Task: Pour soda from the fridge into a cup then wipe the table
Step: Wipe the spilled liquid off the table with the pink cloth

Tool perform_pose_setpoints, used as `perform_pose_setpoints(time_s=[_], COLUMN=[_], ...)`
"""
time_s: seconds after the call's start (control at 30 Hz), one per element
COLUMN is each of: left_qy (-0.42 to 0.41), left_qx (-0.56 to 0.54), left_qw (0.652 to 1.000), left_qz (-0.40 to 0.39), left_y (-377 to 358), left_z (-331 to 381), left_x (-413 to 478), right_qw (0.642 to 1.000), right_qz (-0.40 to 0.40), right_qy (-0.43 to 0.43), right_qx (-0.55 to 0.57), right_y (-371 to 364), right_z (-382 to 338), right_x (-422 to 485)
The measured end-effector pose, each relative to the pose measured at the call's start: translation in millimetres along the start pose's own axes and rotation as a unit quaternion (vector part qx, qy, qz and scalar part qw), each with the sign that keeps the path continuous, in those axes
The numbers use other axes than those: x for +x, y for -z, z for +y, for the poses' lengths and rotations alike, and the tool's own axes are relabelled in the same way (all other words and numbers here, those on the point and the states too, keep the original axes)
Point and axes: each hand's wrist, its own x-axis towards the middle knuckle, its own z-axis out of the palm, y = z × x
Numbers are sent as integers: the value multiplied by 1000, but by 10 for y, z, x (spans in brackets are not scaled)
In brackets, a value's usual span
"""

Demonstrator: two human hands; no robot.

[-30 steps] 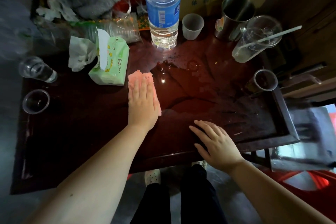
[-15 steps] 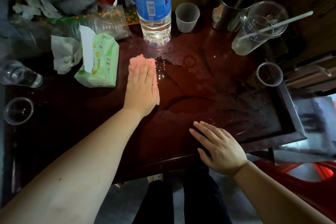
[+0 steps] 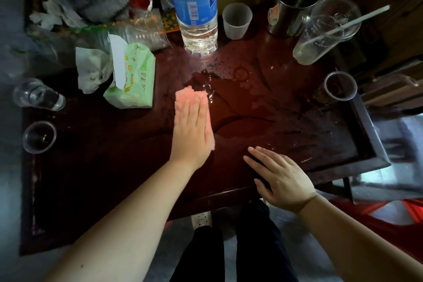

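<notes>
My left hand [image 3: 191, 133] lies flat on a pink cloth [image 3: 186, 96] and presses it onto the dark wooden table [image 3: 103, 178]. The cloth's far edge touches a puddle of spilled liquid [image 3: 229, 98] in the table's middle. My right hand [image 3: 279, 178] rests open and empty on the near table edge, fingers spread. A small translucent cup [image 3: 237, 21] stands at the back beside a large clear bottle with a blue label [image 3: 194, 7]. No fridge is in view.
A green tissue pack [image 3: 135, 75] lies left of the cloth. Two clear cups [image 3: 37, 95] [image 3: 39, 137] sit at the left edge. A metal mug [image 3: 293, 2], a tall plastic cup with a straw [image 3: 320, 36] and a small cup [image 3: 340, 86] stand at the right.
My left hand pushed the cloth away toward the bottle, then drew it back toward me. My right hand stayed on the table edge.
</notes>
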Motion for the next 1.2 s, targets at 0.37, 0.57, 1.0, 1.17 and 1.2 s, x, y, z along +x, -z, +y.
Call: perform_pose_setpoints(time_s=[0.37,0.57,1.0,1.17,1.2], left_qy=[88,175,41,-16,-35], left_qx=[-21,-55,-104,-99,-98], left_qw=[996,983,992,992,991], left_qz=[-17,5,-60,-73,-80], left_y=[-54,48,50,150,179], left_z=[291,75,-385,-367,-356], left_x=[-250,259,1169,1167,1160], right_qw=[1000,1000,1000,1000,1000], right_qz=[0,4,1,-1,-1], right_qy=[4,6,7,9,10], right_qx=[4,11,15,6,5], right_y=[0,3,-10,7,9], right_z=[7,14,29,28,27], right_x=[3,-1,-3,-6,-4])
